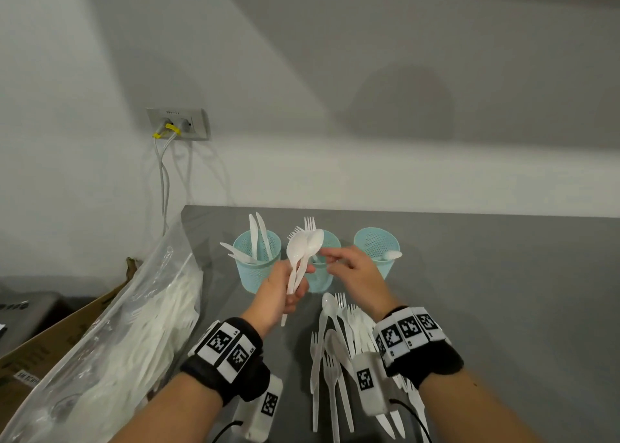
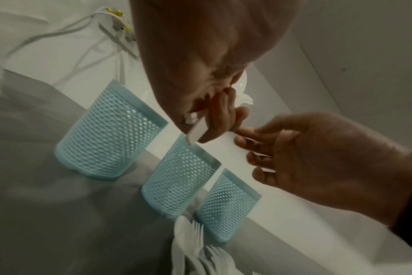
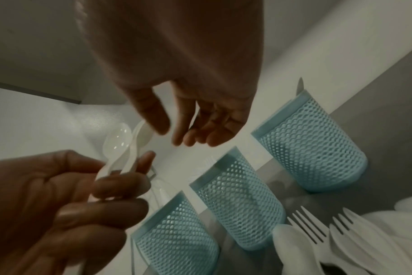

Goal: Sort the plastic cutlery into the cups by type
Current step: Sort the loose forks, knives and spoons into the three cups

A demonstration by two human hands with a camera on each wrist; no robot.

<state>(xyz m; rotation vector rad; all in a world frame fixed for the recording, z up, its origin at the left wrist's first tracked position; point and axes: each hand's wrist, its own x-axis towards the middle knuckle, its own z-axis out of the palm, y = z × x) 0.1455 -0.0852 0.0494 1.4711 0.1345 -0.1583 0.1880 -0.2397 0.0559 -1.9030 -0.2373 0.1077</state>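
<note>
My left hand (image 1: 298, 285) grips two white plastic spoons (image 1: 302, 251) by their handles, bowls up, in front of the middle cup. My right hand (image 1: 330, 258) hovers just right of the spoon bowls with relaxed fingers (image 3: 191, 134) and holds nothing. Three light blue mesh cups stand in a row: the left cup (image 1: 256, 264) holds knives, the middle cup (image 1: 323, 278) forks, the right cup (image 1: 377, 244) a spoon. In the right wrist view the spoons (image 3: 119, 141) show above my left hand (image 3: 71, 195). The left wrist view shows a handle end (image 2: 195, 133).
A loose pile of white forks, spoons and knives (image 1: 335, 348) lies on the grey table (image 1: 503, 291) between my wrists. A clear bag of cutlery (image 1: 134, 325) leans in a cardboard box (image 1: 50, 345) at the left. A wall socket with cables (image 1: 177, 124) is behind.
</note>
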